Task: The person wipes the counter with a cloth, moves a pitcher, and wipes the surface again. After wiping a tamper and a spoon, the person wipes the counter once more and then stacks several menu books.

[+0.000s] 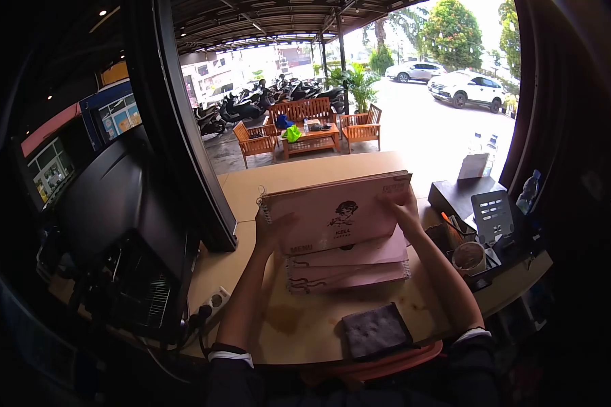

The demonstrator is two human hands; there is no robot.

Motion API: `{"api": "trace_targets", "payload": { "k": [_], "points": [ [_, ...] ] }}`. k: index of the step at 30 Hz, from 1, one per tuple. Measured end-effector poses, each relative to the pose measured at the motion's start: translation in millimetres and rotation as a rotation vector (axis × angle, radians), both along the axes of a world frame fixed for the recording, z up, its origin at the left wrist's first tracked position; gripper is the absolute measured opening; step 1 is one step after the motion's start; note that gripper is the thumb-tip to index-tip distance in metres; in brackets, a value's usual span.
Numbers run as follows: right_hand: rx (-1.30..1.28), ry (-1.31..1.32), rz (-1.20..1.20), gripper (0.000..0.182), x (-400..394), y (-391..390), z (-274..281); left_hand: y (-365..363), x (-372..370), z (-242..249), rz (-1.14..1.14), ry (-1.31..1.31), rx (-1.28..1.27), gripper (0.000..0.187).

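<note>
Between my two hands is a pink spiral-bound menu (305, 224) with a dark portrait and lettering on its cover, tilted up over a stack. My left hand (273, 227) grips its left end below the wire binding, and my right hand (405, 207) grips its right end with the thumb on the cover. More pink menus (353, 273) lie in a loose pile underneath, their edges fanned out. How many menus I hold together cannot be made out. A dark folded cloth (377, 330) lies at the table's near edge.
The wooden counter (278, 339) carries a brown stain. A black monitor-like machine (122, 203) and a power strip (216, 303) are at left. A cup (469, 258), a grey stand (493, 216) and a plastic bottle (528, 191) are at right. A dark post (176, 129) rises at left.
</note>
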State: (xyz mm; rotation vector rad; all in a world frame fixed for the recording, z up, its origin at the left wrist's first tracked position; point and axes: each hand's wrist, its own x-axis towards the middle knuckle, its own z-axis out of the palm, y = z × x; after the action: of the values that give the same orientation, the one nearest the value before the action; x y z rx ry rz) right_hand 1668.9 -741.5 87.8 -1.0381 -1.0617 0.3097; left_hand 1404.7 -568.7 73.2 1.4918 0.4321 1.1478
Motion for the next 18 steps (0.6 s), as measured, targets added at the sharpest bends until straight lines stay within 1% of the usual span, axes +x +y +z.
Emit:
{"api": "trace_targets", "payload": {
  "k": [1,3,4,5,6,7,8,10,12,14,16,18],
  "points": [
    [-0.007,0.001,-0.001,0.054,-0.3,-0.6,0.2,1.9,0.4,-3.3,-0.001,0.001,-0.007,0.059],
    [-0.112,0.054,-0.006,0.064,0.4,-2.0,0.9,7.5,3.4,-9.1,-0.073,-0.133,0.032,0.055],
    [-0.118,0.051,-0.007,0.064,1.0,0.5,2.3,10.3,3.5,-11.8,-0.073,-0.137,0.026,0.055],
    [-0.029,-0.140,-0.198,0.068,4.7,6.5,1.5,7.9,2.7,-7.0,-0.024,-0.038,0.041,0.051],
    [0.063,-0.332,-0.387,0.072,-6.6,5.2,15.7,7.4,2.0,-5.5,0.024,0.061,0.057,0.047],
    [-0.011,-0.417,-0.526,0.075,-16.7,-1.3,29.1,6.2,1.5,-4.2,0.024,0.057,0.057,0.047],
    [-0.009,-0.420,-0.528,0.075,-31.2,-3.5,47.4,7.0,1.8,-3.6,0.029,0.084,0.064,0.045],
    [0.134,-0.773,-0.667,0.072,-52.9,0.0,78.9,9.4,3.3,-1.9,0.030,0.107,0.078,0.043],
    [0.182,-0.927,-0.648,0.069,-79.3,6.7,103.7,11.2,4.0,-4.3,0.113,0.218,0.174,0.043],
    [0.162,-0.975,-0.617,0.065,-102.3,21.4,117.5,15.0,4.3,-8.4,0.120,0.226,0.187,0.045],
    [0.058,-1.054,-0.623,0.060,-118.7,48.4,114.4,22.4,6.2,-14.7,0.133,0.231,0.198,0.047],
    [-0.103,-1.335,-0.537,0.056,-133.8,76.7,87.7,32.9,8.9,-21.4,0.267,0.179,0.421,0.053]
  ]
}}
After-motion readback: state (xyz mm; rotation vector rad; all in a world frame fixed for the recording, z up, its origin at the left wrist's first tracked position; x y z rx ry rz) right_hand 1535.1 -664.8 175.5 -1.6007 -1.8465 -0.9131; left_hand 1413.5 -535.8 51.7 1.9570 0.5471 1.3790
